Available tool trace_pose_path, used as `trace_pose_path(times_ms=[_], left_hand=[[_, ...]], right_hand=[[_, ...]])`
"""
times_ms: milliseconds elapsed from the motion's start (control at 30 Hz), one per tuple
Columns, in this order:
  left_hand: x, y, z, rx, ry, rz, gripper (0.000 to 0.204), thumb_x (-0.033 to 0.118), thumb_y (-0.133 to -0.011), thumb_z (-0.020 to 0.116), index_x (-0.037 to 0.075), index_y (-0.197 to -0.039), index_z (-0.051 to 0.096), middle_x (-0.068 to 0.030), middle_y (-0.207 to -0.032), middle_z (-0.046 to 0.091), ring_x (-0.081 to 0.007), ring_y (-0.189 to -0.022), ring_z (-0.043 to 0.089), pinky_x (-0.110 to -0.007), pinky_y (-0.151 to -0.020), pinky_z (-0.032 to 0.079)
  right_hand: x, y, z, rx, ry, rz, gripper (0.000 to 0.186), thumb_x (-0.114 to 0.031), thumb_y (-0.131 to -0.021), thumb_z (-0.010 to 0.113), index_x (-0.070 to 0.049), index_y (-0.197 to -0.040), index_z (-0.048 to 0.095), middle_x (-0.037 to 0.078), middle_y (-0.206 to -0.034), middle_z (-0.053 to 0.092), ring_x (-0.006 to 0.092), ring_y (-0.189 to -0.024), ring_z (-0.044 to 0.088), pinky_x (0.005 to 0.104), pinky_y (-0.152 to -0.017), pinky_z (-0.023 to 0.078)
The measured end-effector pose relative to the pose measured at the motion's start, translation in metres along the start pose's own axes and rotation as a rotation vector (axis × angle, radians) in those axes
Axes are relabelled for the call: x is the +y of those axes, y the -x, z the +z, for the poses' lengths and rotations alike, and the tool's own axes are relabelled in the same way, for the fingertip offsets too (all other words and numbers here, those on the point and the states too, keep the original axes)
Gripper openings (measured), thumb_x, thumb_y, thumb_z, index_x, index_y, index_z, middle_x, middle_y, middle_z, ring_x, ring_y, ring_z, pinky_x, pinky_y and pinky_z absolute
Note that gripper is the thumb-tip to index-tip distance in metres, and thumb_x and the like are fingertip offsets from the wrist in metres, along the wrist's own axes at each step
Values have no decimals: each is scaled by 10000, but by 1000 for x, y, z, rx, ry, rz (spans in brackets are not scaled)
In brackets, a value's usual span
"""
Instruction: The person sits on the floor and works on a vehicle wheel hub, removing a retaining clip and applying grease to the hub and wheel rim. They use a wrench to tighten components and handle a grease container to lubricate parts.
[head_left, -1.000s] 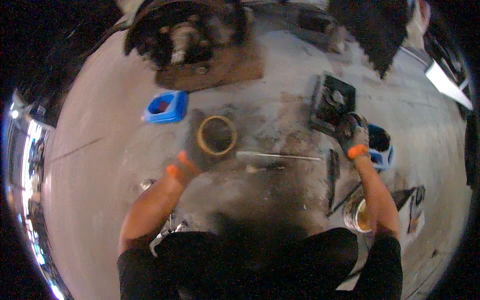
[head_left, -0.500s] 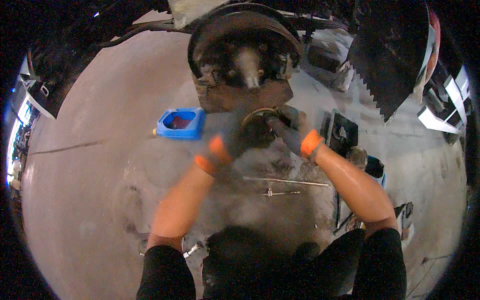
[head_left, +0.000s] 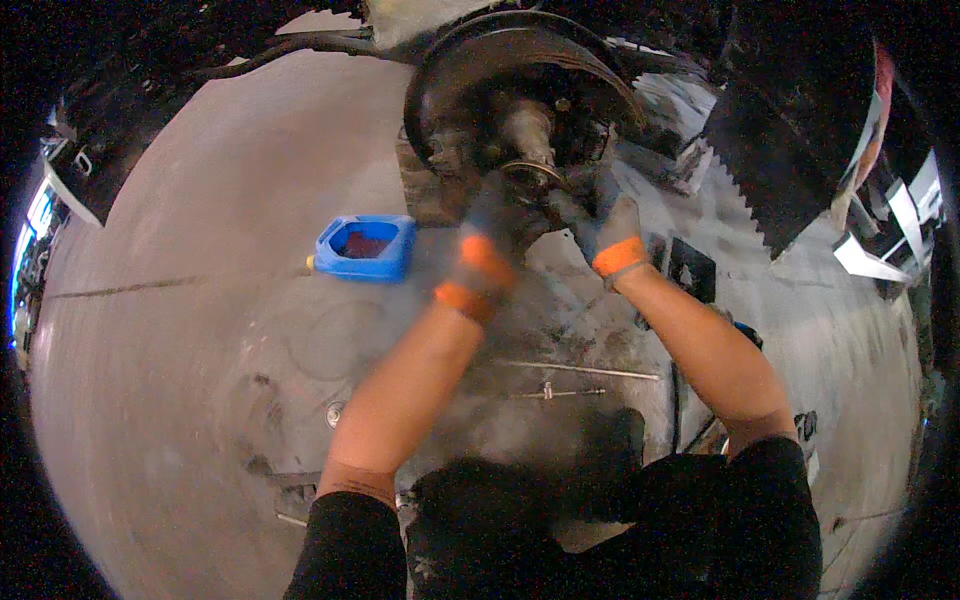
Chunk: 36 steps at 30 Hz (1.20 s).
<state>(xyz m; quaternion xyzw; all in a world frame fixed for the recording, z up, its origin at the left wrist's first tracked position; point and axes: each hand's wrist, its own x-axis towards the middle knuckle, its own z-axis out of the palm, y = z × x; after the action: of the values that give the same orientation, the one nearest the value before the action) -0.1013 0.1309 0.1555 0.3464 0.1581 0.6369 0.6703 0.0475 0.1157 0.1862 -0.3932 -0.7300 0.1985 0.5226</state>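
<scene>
Both hands wear dark gloves with orange cuffs. My left hand point(head_left: 495, 215) is closed around a dark round part with a yellowish ring point(head_left: 533, 167), blurred by motion. My right hand point(head_left: 595, 215) holds the same part from the right, fingers bent at its lower edge. The part is held just below a greasy axle spindle point(head_left: 530, 125), inside a large dark round backing plate point(head_left: 470, 50). Whether it touches the spindle I cannot tell.
A cut-open blue jug point(head_left: 389, 256) with dark red contents lies left. A long rod point(head_left: 610, 374) and a T-handled tool point(head_left: 575, 392) lie on the concrete floor point(head_left: 180, 380). A black tray point(head_left: 692, 270) is right, below a serrated dark flap point(head_left: 760, 160).
My hands, apart a second ago with the ringed part in my left, have come together on it and moved up to the spindle. The view has shifted toward the wheel end.
</scene>
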Motion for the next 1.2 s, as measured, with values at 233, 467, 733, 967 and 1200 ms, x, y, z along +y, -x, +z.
trace_pose_path(times_ms=[233,467,733,967,1200], left_hand=[[7,-10,7,296,32,-90,346,340,-973,481,98,-1207,562,-86,-1049,636,-241,-980,599,-396,-911,505],[2,-22,-2,205,80,2,388,385,-982,444,111,-1234,554,-94,-1100,633,-260,-983,594,-412,-936,483],[-4,-36,4,131,-201,111,400,368,-992,407,92,-1252,533,-128,-1128,610,-285,-989,590,-435,-934,482],[2,-21,-19,133,-962,435,231,182,-908,568,66,-1105,599,-118,-1033,651,-247,-932,612,-367,-752,516],[25,-29,-52,221,-1810,904,272,289,-918,576,71,-1074,618,-116,-895,673,-254,-784,639,-368,-699,536]], right_hand=[[41,-11,9,83,-20,-24,282,-228,-888,661,-20,-1070,604,112,-935,670,200,-843,626,323,-789,494],[60,-32,20,178,-87,-15,259,-221,-889,627,-20,-1053,622,140,-1029,662,231,-955,617,351,-865,479],[76,-41,13,109,-215,-87,291,-224,-896,627,-13,-1097,622,132,-1076,658,227,-988,609,342,-898,469],[61,-34,-1,-17,-267,-63,284,-154,-867,644,-33,-1122,614,110,-1080,646,201,-979,611,332,-876,484],[46,-62,-11,-188,-126,-195,297,-82,-850,624,-58,-1145,599,82,-1095,641,183,-998,601,318,-882,484]])
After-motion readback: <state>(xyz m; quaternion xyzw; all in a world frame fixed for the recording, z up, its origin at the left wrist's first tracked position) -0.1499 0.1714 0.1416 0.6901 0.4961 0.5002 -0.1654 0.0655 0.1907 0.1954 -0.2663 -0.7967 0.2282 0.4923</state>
